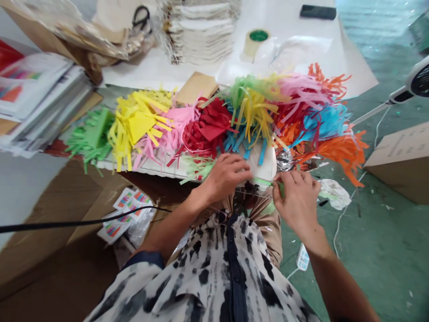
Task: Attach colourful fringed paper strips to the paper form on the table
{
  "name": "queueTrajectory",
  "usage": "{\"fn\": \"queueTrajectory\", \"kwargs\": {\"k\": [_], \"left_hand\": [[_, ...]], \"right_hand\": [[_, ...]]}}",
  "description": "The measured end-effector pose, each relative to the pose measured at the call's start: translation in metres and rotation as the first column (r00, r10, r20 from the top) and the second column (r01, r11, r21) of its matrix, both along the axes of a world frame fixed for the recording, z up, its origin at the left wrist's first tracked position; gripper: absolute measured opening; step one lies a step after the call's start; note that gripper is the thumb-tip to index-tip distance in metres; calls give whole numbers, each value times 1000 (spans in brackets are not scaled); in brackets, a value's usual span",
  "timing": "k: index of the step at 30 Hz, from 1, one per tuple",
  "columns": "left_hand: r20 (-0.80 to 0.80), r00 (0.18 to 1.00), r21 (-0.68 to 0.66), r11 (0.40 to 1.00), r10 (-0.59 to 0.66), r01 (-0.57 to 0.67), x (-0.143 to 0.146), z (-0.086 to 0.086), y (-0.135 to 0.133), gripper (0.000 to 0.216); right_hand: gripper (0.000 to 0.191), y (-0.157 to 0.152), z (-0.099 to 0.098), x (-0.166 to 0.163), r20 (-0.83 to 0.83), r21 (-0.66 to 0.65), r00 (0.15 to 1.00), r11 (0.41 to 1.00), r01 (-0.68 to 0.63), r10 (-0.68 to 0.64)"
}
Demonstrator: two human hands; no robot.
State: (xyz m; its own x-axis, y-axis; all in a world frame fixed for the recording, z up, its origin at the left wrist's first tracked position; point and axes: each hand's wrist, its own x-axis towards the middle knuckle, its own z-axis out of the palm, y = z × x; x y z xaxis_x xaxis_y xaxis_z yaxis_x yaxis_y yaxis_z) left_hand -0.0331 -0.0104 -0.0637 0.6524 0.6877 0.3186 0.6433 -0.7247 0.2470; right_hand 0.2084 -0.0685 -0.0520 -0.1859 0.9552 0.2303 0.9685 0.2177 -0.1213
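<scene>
At the table's front edge my left hand (229, 172) is closed over a light green tissue paper tassel, its cut fringe (197, 167) sticking out on the left. A narrow green stretch of the tassel (262, 181) runs across to my right hand (296, 194), whose thumb and fingers pinch it. Fingers hide part of the paper. Just beyond my hands lie tissue tassels: a green one (94, 132), a yellow one (137, 123), a red one (212, 123), a blue one (323, 120) and an orange one (345, 152).
Behind the tassels are a tape roll (255, 42), a stack of white strings (203, 33), black-handled scissors (140, 18) and a dark bar (317, 12). Printed packs (43, 98) sit at left. A fan (418, 78), a carton (402, 161) and a power strip (302, 258) are at right.
</scene>
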Motion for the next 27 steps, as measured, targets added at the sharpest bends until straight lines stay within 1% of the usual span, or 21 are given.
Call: {"fn": "queueTrajectory", "kwargs": {"k": [2,4,6,9,12,14,16,18,20,21,22,23,24,25,26,27], "left_hand": [[7,996,73,994,-86,85,1,-4,-4,24],[9,997,111,991,-80,79,4,-3,-13,20],[18,998,119,991,-58,55,8,-1,-26,18],[28,999,160,987,-17,12,11,-4,-49,18],[75,996,253,965,52,-69,9,-13,-68,16],[126,989,286,952,74,-107,7,-18,-76,14],[169,983,297,946,79,-127,6,-16,-80,13],[215,972,269,951,93,-150,8,-7,-83,13],[291,947,155,970,138,-189,12,7,-85,14],[351,919,57,975,181,-214,14,15,-85,13],[419,876,-74,970,240,-231,16,23,-85,12],[492,812,-228,947,314,-228,18,31,-84,11],[562,726,-390,901,396,-189,20,39,-83,14],[615,626,-544,833,478,-102,21,46,-81,19],[644,528,-665,746,554,28,22,51,-79,24],[652,442,-737,652,616,178,22,56,-77,29]], "right_hand": [[20,-3,-3,1,-9,73,997,995,-73,74],[28,-7,-6,-1,1,158,984,972,-176,178],[27,-12,-8,-6,18,217,970,946,-241,243],[22,-21,-8,-13,24,234,962,934,-271,273],[20,-30,-7,-19,29,239,961,931,-275,276],[15,-34,-6,-22,25,257,958,925,-281,285],[10,-37,-4,-24,5,288,951,910,-298,309],[12,-36,0,-26,-13,331,944,892,-308,331],[15,-33,6,-27,-10,381,943,873,-305,334],[15,-30,10,-27,-9,407,944,864,-297,329],[16,-27,14,-26,-17,431,948,858,-280,318],[17,-23,18,-26,-33,451,952,854,-259,306],[17,-20,21,-25,-55,467,955,853,-234,292],[18,-17,25,-25,-77,477,958,854,-209,278],[19,-14,29,-25,-96,486,959,853,-188,266],[20,-12,33,-25,-105,498,960,849,-177,261]]}}
